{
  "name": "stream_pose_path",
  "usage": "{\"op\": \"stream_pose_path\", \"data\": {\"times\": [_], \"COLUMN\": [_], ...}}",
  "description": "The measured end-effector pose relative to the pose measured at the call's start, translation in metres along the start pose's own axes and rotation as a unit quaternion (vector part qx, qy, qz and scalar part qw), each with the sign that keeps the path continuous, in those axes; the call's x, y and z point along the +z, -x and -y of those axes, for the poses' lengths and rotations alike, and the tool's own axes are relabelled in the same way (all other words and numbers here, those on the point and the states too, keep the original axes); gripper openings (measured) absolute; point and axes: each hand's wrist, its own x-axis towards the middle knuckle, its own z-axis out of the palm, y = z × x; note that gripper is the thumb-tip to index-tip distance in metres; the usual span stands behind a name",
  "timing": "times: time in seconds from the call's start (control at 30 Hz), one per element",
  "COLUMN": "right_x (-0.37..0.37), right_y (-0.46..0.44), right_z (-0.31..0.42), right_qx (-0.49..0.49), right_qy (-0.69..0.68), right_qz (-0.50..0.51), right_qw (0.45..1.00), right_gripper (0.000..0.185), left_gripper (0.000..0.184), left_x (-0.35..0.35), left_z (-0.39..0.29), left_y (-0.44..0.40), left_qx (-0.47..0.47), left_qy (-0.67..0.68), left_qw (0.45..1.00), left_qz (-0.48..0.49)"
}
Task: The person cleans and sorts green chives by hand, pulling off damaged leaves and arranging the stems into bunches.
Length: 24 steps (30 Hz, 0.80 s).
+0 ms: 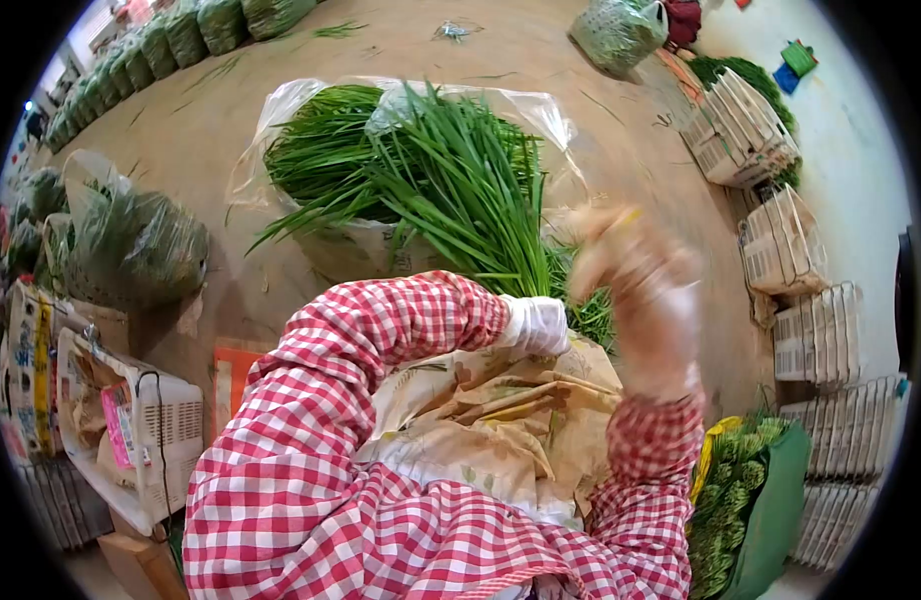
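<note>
A bunch of long green chives [471, 200] fans out up and to the left from my left hand [539, 325], which wears a whitish glove or cuff. That hand is closed around the narrow end of the bunch, though its fingers are mostly hidden. My right hand [631, 265] is raised just right of the bunch and smeared by motion, so its fingers cannot be made out. Under the leaves stands a clear plastic bag [351, 250] filled with more chives [331, 130]. Some loose greens [593, 318] lie below my hands, beside the stained cloth [481, 410] on my lap.
Bagged greens [131, 235] and a white crate [171, 430] stand at left. On the right are a green bag of bundled greens [751, 500] and several white crates [819, 335] along the wall. More full bags [221, 25] line the far left of the floor.
</note>
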Motion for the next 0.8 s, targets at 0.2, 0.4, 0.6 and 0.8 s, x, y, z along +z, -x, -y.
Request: {"op": "stream_pose_path", "data": {"times": [0.2,0.4,0.6,0.8], "right_x": [-0.183,-0.158,-0.071,-0.092], "right_y": [-0.011,0.0,0.007,0.076], "right_z": [-0.066,-0.055,0.022,0.033], "right_qx": [0.042,-0.02,-0.261,-0.254], "right_qy": [0.704,0.448,0.433,0.558], "right_qz": [-0.189,-0.033,-0.164,-0.409], "right_qw": [0.684,0.893,0.847,0.676], "right_gripper": [0.03,0.099,0.138,0.141], "left_gripper": [0.009,0.009,0.009,0.014], "left_x": [-0.126,-0.25,-0.312,-0.291], "left_z": [-0.002,-0.003,-0.098,-0.135], "left_y": [0.001,-0.001,-0.052,-0.089], "left_qx": [0.007,0.078,0.194,0.205], "left_qy": [-0.124,-0.122,0.02,0.234], "left_qw": [0.947,0.83,0.758,0.744], "left_qz": [-0.296,-0.539,-0.623,-0.592]}}
